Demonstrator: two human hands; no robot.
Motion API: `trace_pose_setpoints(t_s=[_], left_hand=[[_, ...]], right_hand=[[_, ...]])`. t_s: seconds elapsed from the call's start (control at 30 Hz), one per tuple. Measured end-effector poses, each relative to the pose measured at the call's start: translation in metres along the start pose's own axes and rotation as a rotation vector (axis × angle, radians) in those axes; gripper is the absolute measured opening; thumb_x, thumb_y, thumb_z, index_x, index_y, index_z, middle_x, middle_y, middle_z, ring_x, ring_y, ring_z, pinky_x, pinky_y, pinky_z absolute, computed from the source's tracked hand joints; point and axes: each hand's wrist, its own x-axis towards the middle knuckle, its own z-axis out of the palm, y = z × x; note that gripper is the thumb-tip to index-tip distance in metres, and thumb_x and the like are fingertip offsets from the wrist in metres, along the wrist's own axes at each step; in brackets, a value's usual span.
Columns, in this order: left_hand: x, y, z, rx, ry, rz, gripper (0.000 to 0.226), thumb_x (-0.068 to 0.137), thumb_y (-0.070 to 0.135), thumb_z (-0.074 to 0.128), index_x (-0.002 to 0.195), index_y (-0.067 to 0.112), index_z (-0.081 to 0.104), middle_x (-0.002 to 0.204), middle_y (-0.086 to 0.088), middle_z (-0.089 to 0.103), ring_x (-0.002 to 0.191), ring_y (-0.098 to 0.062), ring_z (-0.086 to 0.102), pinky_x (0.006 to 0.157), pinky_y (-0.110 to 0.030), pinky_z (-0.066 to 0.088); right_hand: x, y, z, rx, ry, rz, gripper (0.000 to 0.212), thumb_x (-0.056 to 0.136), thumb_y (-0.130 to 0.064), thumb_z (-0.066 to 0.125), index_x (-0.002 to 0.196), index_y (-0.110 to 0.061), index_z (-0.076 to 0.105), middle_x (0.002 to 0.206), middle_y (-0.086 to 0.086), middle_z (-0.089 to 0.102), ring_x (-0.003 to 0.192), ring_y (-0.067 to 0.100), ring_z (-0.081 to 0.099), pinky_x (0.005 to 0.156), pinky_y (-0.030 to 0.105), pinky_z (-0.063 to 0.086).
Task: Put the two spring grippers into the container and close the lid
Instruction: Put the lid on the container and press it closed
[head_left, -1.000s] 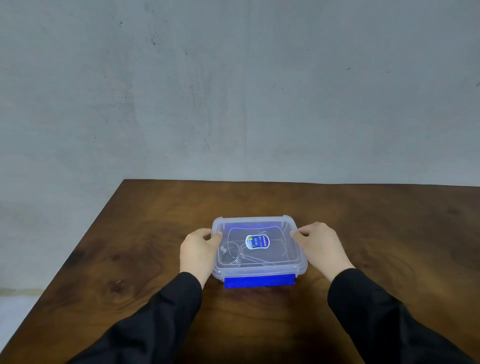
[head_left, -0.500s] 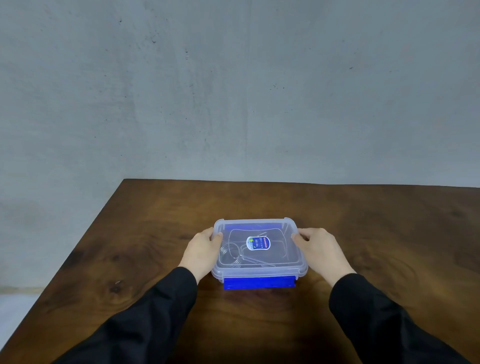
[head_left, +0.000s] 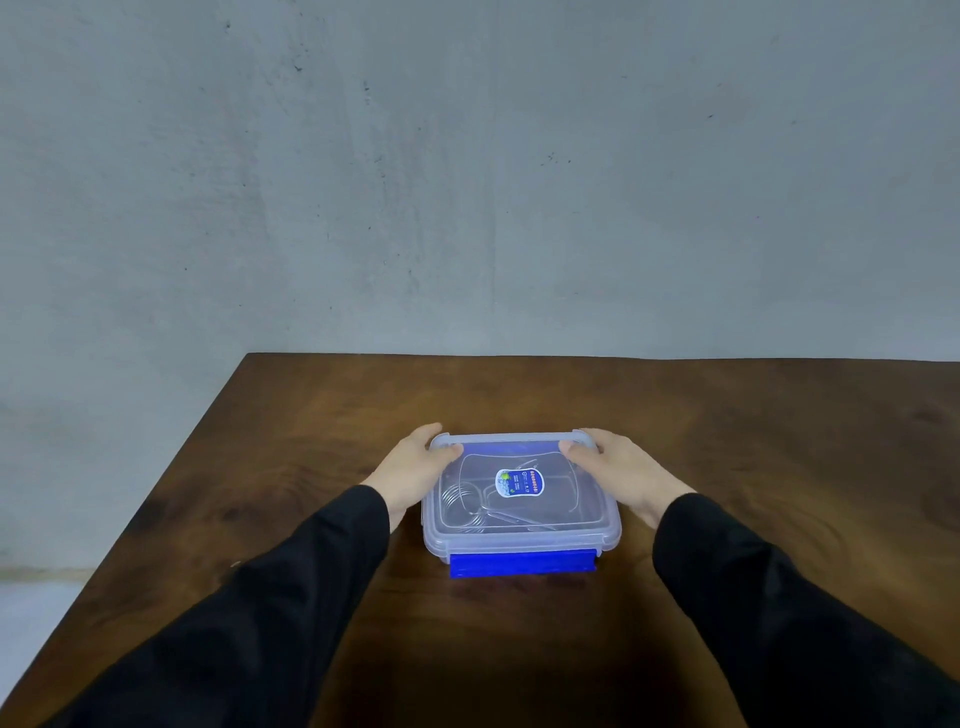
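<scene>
Grey plaster wall (head_left: 467, 171) behind; dark brown wooden surface (head_left: 753, 441) in front, far edge against wall. Left hand (head_left: 410, 473) curled over far-left corner of lid (head_left: 592, 519), fingers (head_left: 447, 453) pressing on top, thumb side down the container's left wall. Right hand (head_left: 623, 475) mirrored at far-right corner, fingers (head_left: 579, 453) resting on lid top, palm against right side. Both gripping container (head_left: 519, 548), not lifted; base flat on surface. Lid seated on container, clear, with blue-and-white oval sticker (head_left: 519, 482) at centre. Blue latch flap (head_left: 522, 564) along near edge, sticking outward, not folded up. Spring grippers (head_left: 467, 506) visible through lid, inside, left half; coils of wire discernible, count unclear. Black sleeves (head_left: 291, 587) running from wrists to bottom frame edge.
</scene>
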Motion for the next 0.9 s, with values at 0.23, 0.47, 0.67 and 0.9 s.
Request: trace_pose_setpoints(t_s=[0.23, 0.47, 0.67, 0.9], left_hand=[[0.009, 0.001, -0.002, -0.250, -0.095, -0.042, 0.043, 0.097, 0.014, 0.058, 0.139, 0.014, 0.048, 0.124, -0.011, 0.064, 0.102, -0.026, 0.070, 0.091, -0.043, 0.056], [0.008, 0.000, 0.000, -0.313, -0.114, -0.052, 0.027, 0.099, 0.012, 0.054, 0.126, 0.014, 0.058, 0.113, -0.015, 0.071, 0.096, -0.029, 0.072, 0.082, -0.044, 0.059], [0.004, 0.002, -0.001, -0.343, -0.133, -0.055, 0.027, 0.100, 0.012, 0.054, 0.126, 0.016, 0.058, 0.116, -0.016, 0.068, 0.097, -0.030, 0.072, 0.088, -0.049, 0.058], [-0.014, -0.015, -0.001, 0.280, 0.262, 0.495, 0.030, 0.100, 0.035, 0.052, 0.125, 0.022, 0.060, 0.125, 0.007, 0.057, 0.118, -0.009, 0.052, 0.097, -0.029, 0.042]], right_hand=[[0.007, 0.006, -0.001, 0.176, -0.080, -0.053, 0.051, 0.096, -0.043, 0.062, 0.142, -0.027, 0.047, 0.129, 0.000, 0.063, 0.113, 0.017, 0.066, 0.094, 0.044, 0.058], [0.007, 0.008, 0.002, 0.226, -0.099, -0.058, 0.027, 0.098, -0.043, 0.060, 0.122, -0.032, 0.054, 0.118, 0.004, 0.067, 0.106, 0.020, 0.070, 0.091, 0.048, 0.060], [0.004, 0.006, 0.005, 0.188, -0.055, -0.075, 0.026, 0.099, -0.042, 0.059, 0.122, -0.032, 0.054, 0.118, 0.003, 0.067, 0.106, 0.019, 0.069, 0.090, 0.047, 0.060], [-0.030, 0.020, 0.002, -0.147, 0.269, -0.558, 0.041, 0.096, -0.050, 0.054, 0.132, -0.031, 0.058, 0.141, -0.013, 0.049, 0.133, 0.003, 0.043, 0.107, 0.029, 0.039]])
